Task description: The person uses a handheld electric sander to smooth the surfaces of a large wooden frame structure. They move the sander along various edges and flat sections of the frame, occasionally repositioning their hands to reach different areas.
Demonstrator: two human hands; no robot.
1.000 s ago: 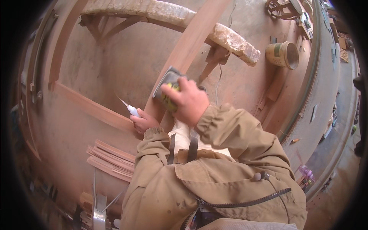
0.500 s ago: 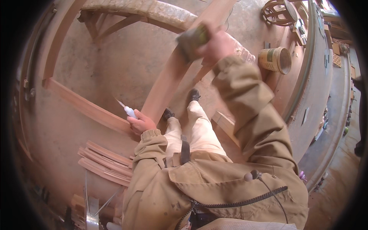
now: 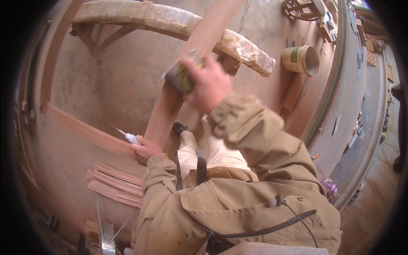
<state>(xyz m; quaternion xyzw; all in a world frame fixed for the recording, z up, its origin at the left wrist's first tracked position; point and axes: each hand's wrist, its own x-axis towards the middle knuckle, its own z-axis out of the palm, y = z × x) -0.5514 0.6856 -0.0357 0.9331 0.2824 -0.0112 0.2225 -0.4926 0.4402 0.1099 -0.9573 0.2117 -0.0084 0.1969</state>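
A long reddish wooden board (image 3: 163, 112) slants up from my left hand to the top of the picture, crossing over a bench. My right hand (image 3: 210, 83) is closed round a dark block-shaped tool with yellow-green markings (image 3: 179, 77). Motion blur hides the tool's exact kind. It lies against the board's upper face. By the board's near end, my left hand (image 3: 146, 149) closes on a small white glue bottle (image 3: 132, 138) whose long thin nozzle points up and left. Part of that hand also touches the board's end.
A rough, pale-wrapped curved bench (image 3: 127, 12) stands ahead. Left of me runs a wooden frame rail (image 3: 91, 129), with stacked thin wood strips (image 3: 114, 183) nearer. To the right are a bucket (image 3: 293, 60), a round wooden stool frame (image 3: 301, 9) and a long grey worktop (image 3: 335, 123).
My right hand has drawn the dark tool along the board toward me and to the left. My left hand still holds the glue bottle at the near end. The view has shifted slightly.
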